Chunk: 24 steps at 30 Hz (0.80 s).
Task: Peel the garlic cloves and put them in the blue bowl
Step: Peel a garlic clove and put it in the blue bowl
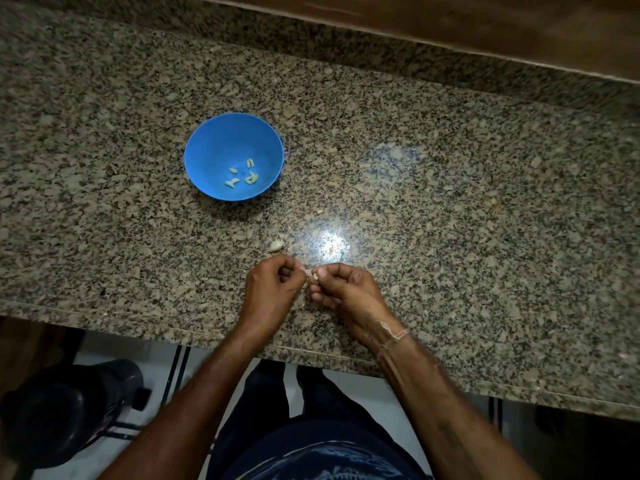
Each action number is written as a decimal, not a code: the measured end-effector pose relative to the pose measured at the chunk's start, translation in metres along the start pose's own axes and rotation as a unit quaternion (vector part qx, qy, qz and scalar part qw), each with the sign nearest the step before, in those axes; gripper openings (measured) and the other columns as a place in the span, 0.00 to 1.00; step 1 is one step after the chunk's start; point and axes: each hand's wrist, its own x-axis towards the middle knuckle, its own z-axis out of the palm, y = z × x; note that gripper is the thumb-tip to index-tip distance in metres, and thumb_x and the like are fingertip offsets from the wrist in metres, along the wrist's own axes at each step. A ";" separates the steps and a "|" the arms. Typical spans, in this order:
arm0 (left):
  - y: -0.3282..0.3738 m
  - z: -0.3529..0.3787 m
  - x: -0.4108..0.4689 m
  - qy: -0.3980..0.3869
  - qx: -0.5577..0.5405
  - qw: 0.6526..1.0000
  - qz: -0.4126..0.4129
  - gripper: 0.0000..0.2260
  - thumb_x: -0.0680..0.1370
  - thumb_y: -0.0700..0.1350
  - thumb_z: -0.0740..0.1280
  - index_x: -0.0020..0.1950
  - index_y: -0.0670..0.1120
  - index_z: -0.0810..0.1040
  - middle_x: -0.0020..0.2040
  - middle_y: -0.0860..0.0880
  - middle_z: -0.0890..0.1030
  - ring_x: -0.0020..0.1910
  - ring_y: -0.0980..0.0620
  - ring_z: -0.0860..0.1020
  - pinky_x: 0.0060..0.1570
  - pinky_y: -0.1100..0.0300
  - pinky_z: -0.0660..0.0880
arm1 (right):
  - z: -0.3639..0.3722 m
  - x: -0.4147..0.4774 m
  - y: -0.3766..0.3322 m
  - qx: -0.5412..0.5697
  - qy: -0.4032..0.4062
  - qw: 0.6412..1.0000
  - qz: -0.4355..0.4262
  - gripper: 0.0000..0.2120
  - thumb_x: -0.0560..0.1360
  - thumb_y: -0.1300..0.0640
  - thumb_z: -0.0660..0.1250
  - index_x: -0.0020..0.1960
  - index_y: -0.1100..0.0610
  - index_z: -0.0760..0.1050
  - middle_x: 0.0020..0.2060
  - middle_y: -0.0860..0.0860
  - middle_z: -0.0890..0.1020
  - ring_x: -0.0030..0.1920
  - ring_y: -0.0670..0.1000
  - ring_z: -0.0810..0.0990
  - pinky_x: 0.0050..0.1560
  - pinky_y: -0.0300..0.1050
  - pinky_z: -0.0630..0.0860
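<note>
Bare forearms, thread band [393,336] on right wrist

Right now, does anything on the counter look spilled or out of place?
Nothing spilled. One loose garlic clove lies on the counter just beyond the left hand, outside the blue bowl, likely awaiting peeling.

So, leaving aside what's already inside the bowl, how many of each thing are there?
Blue bowl: 1
Loose garlic clove on the counter: 1
Held garlic clove, pinched by left hand and right hand: 1
Total: 3
</note>
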 end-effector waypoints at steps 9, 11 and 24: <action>0.010 0.005 -0.014 -0.059 -0.212 0.972 -0.086 0.08 0.80 0.49 0.73 0.50 0.44 0.85 0.42 0.50 0.87 0.41 0.56 0.84 0.41 0.65 0.78 | 0.005 0.009 0.011 -0.086 0.069 0.985 -0.132 0.05 0.78 0.60 0.74 0.50 0.62 0.81 0.44 0.60 0.83 0.44 0.56 0.80 0.46 0.54 0.80; 0.014 0.005 -0.015 -0.061 -0.233 0.966 -0.089 0.07 0.79 0.46 0.74 0.51 0.43 0.86 0.43 0.48 0.88 0.43 0.55 0.85 0.41 0.66 0.78 | 0.006 0.009 0.012 -0.088 0.074 0.983 -0.143 0.06 0.78 0.61 0.73 0.51 0.64 0.81 0.49 0.64 0.84 0.47 0.57 0.83 0.53 0.57 0.83; 0.003 0.007 -0.013 0.021 -0.106 0.994 -0.021 0.03 0.79 0.46 0.73 0.51 0.48 0.84 0.44 0.51 0.86 0.44 0.55 0.84 0.43 0.66 0.79 | 0.005 0.003 0.005 -0.188 0.048 0.961 -0.196 0.06 0.77 0.66 0.73 0.54 0.64 0.84 0.48 0.56 0.88 0.51 0.56 0.87 0.53 0.47 0.85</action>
